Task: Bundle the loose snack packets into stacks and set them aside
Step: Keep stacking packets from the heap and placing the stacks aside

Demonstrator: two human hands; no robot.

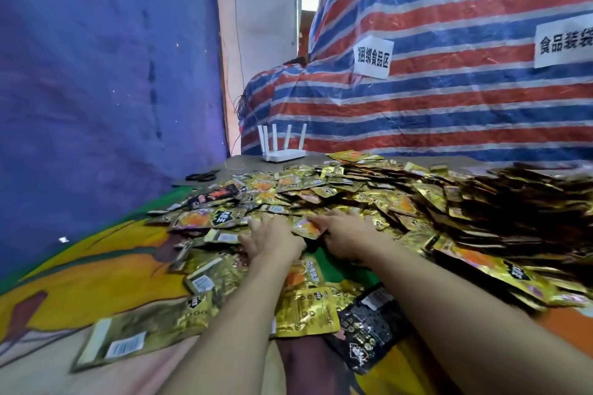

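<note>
Tarpaulin (449, 112) striped red, white and blue rises behind the desk (239, 163) and fills the right of my view. A blue sheet (96, 74) hangs on the left. A printed cloth (80, 282) in yellow, orange and green covers the near part of the desk, and the heap of snack packets (369, 192) lies loose across it. They are mostly gold foil, many with an orange picture, and they pile thickest toward the right edge, where the view blurs. No packet I can see is stacked or tied.

A few lie apart from the heap nearer me: one large gold packet (128, 337) face down on the cloth at lower left, and a black packet (369, 330) between my forearms.

My left grip (272, 242) is wide, palm down, fingers spread and pressing on the packets at the near edge of the heap. My right grip (348, 234) rests just beside it, its fingertips on one orange-faced packet (308, 228) — I cannot tell whether the thumb pinches it.

At the far edge stands a white router (282, 154) with its antennas up. Black scissors (200, 176) lie to its left, and two paper signs (372, 58) are stuck to the tarpaulin.
</note>
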